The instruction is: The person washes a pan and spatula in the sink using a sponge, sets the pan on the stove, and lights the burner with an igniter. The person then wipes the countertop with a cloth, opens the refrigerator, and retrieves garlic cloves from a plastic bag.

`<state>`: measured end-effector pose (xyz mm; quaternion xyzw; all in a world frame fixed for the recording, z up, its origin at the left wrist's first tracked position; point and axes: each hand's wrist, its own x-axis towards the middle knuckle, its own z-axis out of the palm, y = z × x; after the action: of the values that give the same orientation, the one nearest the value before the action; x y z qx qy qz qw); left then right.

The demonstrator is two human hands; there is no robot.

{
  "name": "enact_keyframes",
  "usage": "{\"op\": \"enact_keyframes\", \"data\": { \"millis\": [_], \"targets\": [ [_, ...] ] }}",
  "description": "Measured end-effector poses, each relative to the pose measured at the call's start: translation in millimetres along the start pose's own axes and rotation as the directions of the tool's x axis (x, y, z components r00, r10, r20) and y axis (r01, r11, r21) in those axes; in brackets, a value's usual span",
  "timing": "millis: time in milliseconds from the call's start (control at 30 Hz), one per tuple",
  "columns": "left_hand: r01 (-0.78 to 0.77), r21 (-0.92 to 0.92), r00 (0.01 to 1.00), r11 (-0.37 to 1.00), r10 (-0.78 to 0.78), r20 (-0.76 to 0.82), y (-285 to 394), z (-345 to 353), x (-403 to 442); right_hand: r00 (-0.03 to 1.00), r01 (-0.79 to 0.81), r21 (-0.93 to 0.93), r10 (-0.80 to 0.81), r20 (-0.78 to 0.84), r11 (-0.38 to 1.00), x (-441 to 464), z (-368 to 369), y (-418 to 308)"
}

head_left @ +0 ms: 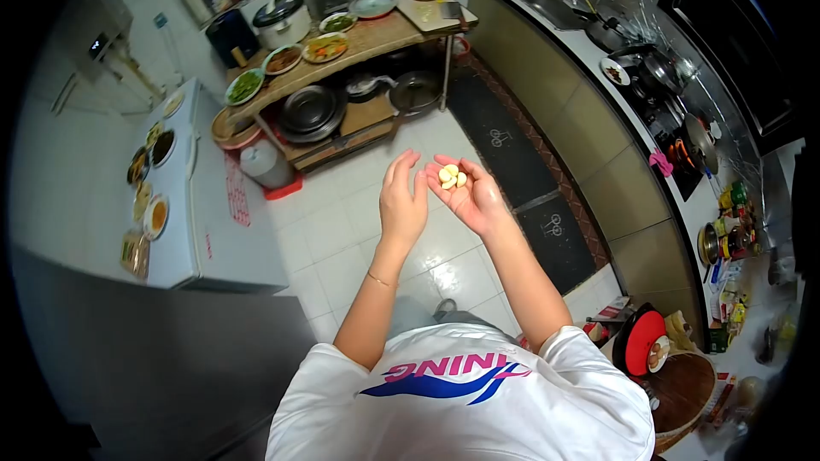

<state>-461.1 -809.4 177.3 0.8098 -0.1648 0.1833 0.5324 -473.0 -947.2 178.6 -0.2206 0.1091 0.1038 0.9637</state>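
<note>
Several peeled garlic cloves (pixel 452 177), pale and smooth, lie in the palm of my right hand (pixel 475 203). That hand is turned up and cupped around them. Close beside it is my left hand (pixel 403 205), held upright with its fingers stretched out and its palm facing the cloves. Nothing shows in the left hand. Both hands are in mid-air over the tiled floor, in front of my white shirt.
A wooden table (pixel 367 45) ahead holds dishes, a rice cooker (pixel 282 21) and a cutting board (pixel 431 13). Left stands a white chest freezer (pixel 205 205) with several plates. The counter with sink (pixel 547 8) and wok (pixel 700 145) curves along the right. Dark mats (pixel 504 141) lie beside it.
</note>
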Motion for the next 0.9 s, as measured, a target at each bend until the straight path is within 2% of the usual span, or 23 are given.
{"op": "enact_keyframes", "data": {
  "millis": [100, 167, 267, 333, 433, 600, 700, 767, 833, 867, 900],
  "targets": [
    [0.017, -0.050, 0.999, 0.999, -0.015, 0.035, -12, 49, 46, 0.998, 0.062, 0.034, -0.062, -0.015, 0.997, 33, -12, -54],
    [0.021, -0.073, 0.998, 0.997, -0.017, 0.062, -26, 86, 78, 0.997, 0.082, 0.133, -0.081, -0.014, 0.988, 63, -24, -86],
    [-0.040, -0.081, 0.995, 0.996, 0.047, 0.088, -47, 142, 134, 0.996, 0.087, 0.213, -0.088, -0.003, 0.973, 116, -40, -135],
    [0.046, -0.285, 0.992, 0.957, -0.011, 0.125, -54, 179, 176, 0.992, 0.119, 0.234, -0.125, 0.011, 0.965, 156, -49, -167],
    [-0.017, -0.299, 0.990, 0.954, 0.058, 0.130, -69, 230, 247, 0.984, 0.167, 0.255, -0.177, 0.015, 0.952, 219, -53, -223],
    [0.134, -0.419, 0.962, 0.898, -0.016, 0.274, -81, 307, 356, 0.971, 0.227, 0.271, -0.240, 0.014, 0.936, 300, -54, -313],
    [0.093, -0.475, 0.954, 0.875, 0.058, 0.294, -95, 365, 410, 0.960, 0.272, 0.345, -0.276, -0.040, 0.898, 337, -62, -361],
    [-0.024, -0.356, 0.943, 0.934, 0.139, 0.302, -96, 398, 441, 0.953, 0.302, 0.367, -0.292, -0.085, 0.880, 360, -75, -396],
    [-0.011, -0.370, 0.931, 0.929, 0.145, 0.334, -101, 434, 469, 0.937, 0.348, 0.270, -0.339, -0.081, 0.898, 389, -98, -429],
    [-0.129, -0.313, 0.903, 0.941, 0.242, 0.354, -107, 456, 487, 0.943, 0.333, 0.301, -0.325, -0.076, 0.894, 405, -111, -449],
    [-0.251, -0.258, 0.865, 0.933, 0.336, 0.374, -113, 478, 507, 0.941, 0.309, 0.332, -0.338, 0.030, 0.891, 425, -129, -467]
  ]
}}
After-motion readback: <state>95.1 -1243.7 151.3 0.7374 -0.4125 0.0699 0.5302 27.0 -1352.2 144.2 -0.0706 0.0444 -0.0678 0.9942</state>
